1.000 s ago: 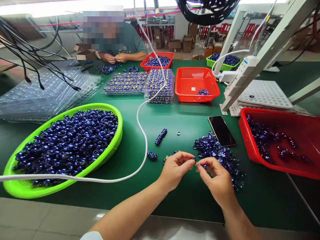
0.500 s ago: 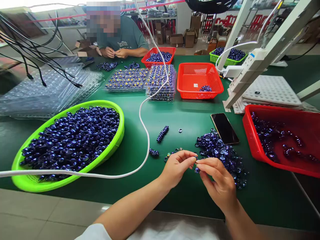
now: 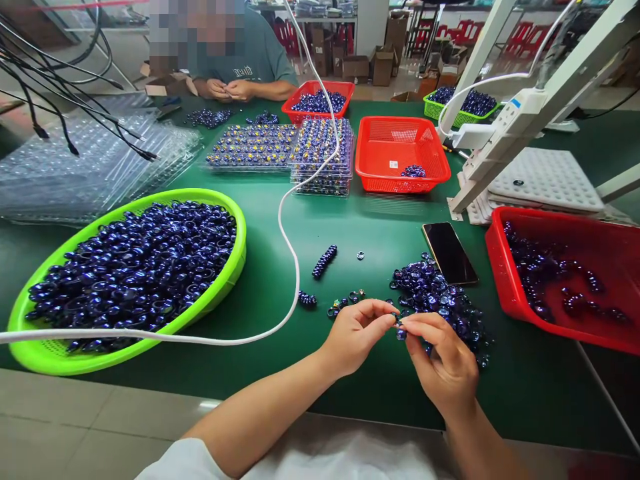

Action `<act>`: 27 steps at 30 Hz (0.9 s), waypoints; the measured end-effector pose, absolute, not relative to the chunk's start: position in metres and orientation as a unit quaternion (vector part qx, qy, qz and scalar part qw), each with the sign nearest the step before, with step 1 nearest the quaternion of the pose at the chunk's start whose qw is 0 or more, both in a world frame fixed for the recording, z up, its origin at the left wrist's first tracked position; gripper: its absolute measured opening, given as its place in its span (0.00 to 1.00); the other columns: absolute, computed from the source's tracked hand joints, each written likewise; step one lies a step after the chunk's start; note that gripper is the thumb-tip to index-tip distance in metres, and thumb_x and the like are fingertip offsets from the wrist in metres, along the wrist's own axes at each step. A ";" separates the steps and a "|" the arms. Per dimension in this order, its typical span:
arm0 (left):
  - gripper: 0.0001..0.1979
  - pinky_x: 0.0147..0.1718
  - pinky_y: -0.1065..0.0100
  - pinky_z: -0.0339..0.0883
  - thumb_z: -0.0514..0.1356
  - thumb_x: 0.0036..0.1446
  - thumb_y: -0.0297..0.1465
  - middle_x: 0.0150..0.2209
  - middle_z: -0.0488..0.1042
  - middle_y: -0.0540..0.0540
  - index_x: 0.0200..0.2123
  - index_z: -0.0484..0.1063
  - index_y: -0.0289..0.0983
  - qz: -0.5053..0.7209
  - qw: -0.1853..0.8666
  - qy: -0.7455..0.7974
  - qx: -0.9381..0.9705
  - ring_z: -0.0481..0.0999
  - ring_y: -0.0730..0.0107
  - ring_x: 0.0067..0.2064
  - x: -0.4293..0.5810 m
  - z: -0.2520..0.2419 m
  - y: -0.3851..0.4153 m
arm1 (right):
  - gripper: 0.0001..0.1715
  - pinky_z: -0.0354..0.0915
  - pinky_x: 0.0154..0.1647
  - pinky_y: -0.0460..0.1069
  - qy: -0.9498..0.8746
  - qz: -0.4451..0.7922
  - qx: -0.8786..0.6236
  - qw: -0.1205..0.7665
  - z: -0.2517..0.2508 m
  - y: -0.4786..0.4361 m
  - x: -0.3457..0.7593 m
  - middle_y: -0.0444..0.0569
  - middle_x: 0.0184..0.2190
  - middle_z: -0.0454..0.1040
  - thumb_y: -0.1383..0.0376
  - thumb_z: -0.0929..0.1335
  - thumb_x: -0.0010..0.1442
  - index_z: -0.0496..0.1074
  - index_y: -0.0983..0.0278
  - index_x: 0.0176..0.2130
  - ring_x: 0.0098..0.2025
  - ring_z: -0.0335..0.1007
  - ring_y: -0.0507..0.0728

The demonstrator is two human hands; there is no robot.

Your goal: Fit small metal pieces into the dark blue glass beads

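My left hand (image 3: 354, 338) and my right hand (image 3: 447, 363) meet over the table, thumbs and fingertips pinched together. Between them is a small shiny dark-blue ring (image 3: 401, 334), partly covered by the fingers. Just beyond my right hand spreads a loose heap of blue ring pieces (image 3: 435, 297). A few rings with coloured tops (image 3: 345, 304) lie behind my left hand. Farther off are a long stacked row of rings (image 3: 325, 261), a shorter row (image 3: 307, 300) and a lone ring (image 3: 361, 255).
A green basket (image 3: 240, 257) full of rings stands left, with a white cable (image 3: 294, 250) crossing over it. Right are a phone (image 3: 450, 253) and a red basin (image 3: 500, 270). Behind are filled clear trays (image 3: 253, 150), a red basket (image 3: 403, 183) and another person's hands (image 3: 230, 90).
The view has tilted and shifted slightly. Both my hands stay together, and the ring between them has turned a little. The other person's hands remain together across the table.
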State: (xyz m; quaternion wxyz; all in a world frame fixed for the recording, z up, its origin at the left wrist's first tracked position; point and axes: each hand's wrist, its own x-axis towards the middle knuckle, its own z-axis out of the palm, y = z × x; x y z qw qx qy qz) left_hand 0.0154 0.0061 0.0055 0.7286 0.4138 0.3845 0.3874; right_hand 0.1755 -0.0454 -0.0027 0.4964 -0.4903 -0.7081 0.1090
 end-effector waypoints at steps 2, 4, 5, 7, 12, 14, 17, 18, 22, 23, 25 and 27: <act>0.14 0.34 0.71 0.66 0.67 0.53 0.39 0.31 0.76 0.46 0.37 0.78 0.34 0.389 0.720 0.382 0.429 0.72 0.72 0.33 0.015 0.005 0.004 | 0.22 0.74 0.41 0.52 -0.721 0.092 -0.479 0.492 -0.002 -0.045 0.176 0.48 0.40 0.77 0.78 0.68 0.59 0.70 0.56 0.49 0.41 0.76 0.55; 0.13 0.36 0.70 0.68 0.66 0.55 0.38 0.33 0.77 0.45 0.38 0.78 0.34 0.397 0.704 0.380 0.449 0.74 0.71 0.34 0.015 0.004 0.003 | 0.23 0.75 0.41 0.52 -0.727 0.081 -0.479 0.485 -0.001 -0.044 0.176 0.48 0.40 0.77 0.78 0.68 0.59 0.70 0.56 0.49 0.42 0.76 0.55; 0.12 0.37 0.70 0.68 0.66 0.55 0.37 0.34 0.77 0.45 0.38 0.78 0.34 0.402 0.693 0.381 0.461 0.74 0.70 0.35 0.015 0.003 0.002 | 0.23 0.75 0.41 0.53 -0.727 0.078 -0.482 0.483 -0.001 -0.044 0.176 0.48 0.40 0.77 0.78 0.68 0.59 0.70 0.55 0.49 0.42 0.76 0.55; 0.11 0.39 0.69 0.69 0.65 0.56 0.36 0.35 0.78 0.44 0.38 0.78 0.34 0.407 0.671 0.385 0.486 0.75 0.68 0.37 0.014 0.001 0.002 | 0.23 0.75 0.41 0.52 -0.726 0.072 -0.486 0.481 -0.001 -0.044 0.175 0.48 0.40 0.77 0.78 0.68 0.59 0.70 0.56 0.49 0.42 0.76 0.55; 0.11 0.40 0.67 0.70 0.63 0.58 0.36 0.36 0.78 0.43 0.40 0.79 0.35 0.407 0.620 0.397 0.541 0.75 0.66 0.38 0.012 -0.003 0.001 | 0.21 0.75 0.40 0.52 -0.720 0.057 -0.494 0.485 0.001 -0.043 0.174 0.48 0.39 0.77 0.78 0.68 0.59 0.71 0.57 0.47 0.40 0.76 0.55; 0.10 0.40 0.68 0.69 0.63 0.58 0.35 0.35 0.77 0.43 0.40 0.79 0.35 0.404 0.599 0.402 0.562 0.75 0.66 0.37 0.012 -0.003 0.001 | 0.21 0.75 0.40 0.52 -0.720 0.053 -0.494 0.485 0.002 -0.043 0.175 0.48 0.38 0.77 0.77 0.68 0.59 0.71 0.57 0.47 0.39 0.76 0.55; 0.10 0.40 0.68 0.69 0.63 0.58 0.34 0.36 0.78 0.43 0.40 0.79 0.35 0.403 0.593 0.416 0.560 0.75 0.67 0.37 0.012 -0.002 0.002 | 0.22 0.75 0.39 0.52 -0.727 0.054 -0.474 0.495 0.002 -0.044 0.176 0.49 0.38 0.77 0.79 0.68 0.58 0.72 0.58 0.47 0.40 0.75 0.55; 0.10 0.39 0.68 0.69 0.63 0.58 0.34 0.36 0.78 0.43 0.40 0.79 0.35 0.405 0.600 0.420 0.547 0.75 0.67 0.37 0.012 -0.002 0.003 | 0.22 0.75 0.40 0.52 -0.732 0.056 -0.461 0.498 0.001 -0.044 0.176 0.49 0.39 0.76 0.79 0.68 0.58 0.72 0.58 0.48 0.41 0.75 0.55; 0.10 0.36 0.71 0.68 0.65 0.55 0.35 0.35 0.78 0.45 0.38 0.78 0.35 0.407 0.652 0.426 0.478 0.74 0.70 0.35 0.012 0.003 0.007 | 0.24 0.73 0.45 0.55 -0.763 0.071 -0.418 0.489 -0.001 -0.043 0.177 0.53 0.44 0.76 0.82 0.68 0.57 0.71 0.61 0.49 0.47 0.72 0.58; 0.10 0.35 0.71 0.67 0.65 0.54 0.35 0.34 0.78 0.46 0.37 0.78 0.35 0.404 0.663 0.427 0.464 0.73 0.71 0.34 0.012 0.005 0.008 | 0.25 0.73 0.46 0.56 -0.769 0.076 -0.411 0.484 -0.002 -0.043 0.177 0.53 0.45 0.76 0.82 0.68 0.57 0.70 0.61 0.49 0.48 0.72 0.58; 0.11 0.33 0.71 0.66 0.66 0.53 0.36 0.32 0.77 0.47 0.36 0.78 0.34 0.400 0.678 0.431 0.442 0.72 0.73 0.31 0.012 0.008 0.010 | 0.25 0.72 0.47 0.56 -0.777 0.089 -0.405 0.474 -0.004 -0.041 0.176 0.53 0.44 0.76 0.83 0.67 0.57 0.70 0.62 0.50 0.48 0.72 0.58; 0.11 0.32 0.71 0.66 0.67 0.52 0.36 0.30 0.76 0.48 0.35 0.79 0.34 0.398 0.686 0.434 0.427 0.70 0.74 0.30 0.013 0.010 0.011 | 0.24 0.72 0.45 0.56 -0.781 0.100 -0.409 0.461 -0.005 -0.040 0.176 0.53 0.44 0.76 0.82 0.67 0.58 0.69 0.62 0.49 0.47 0.72 0.58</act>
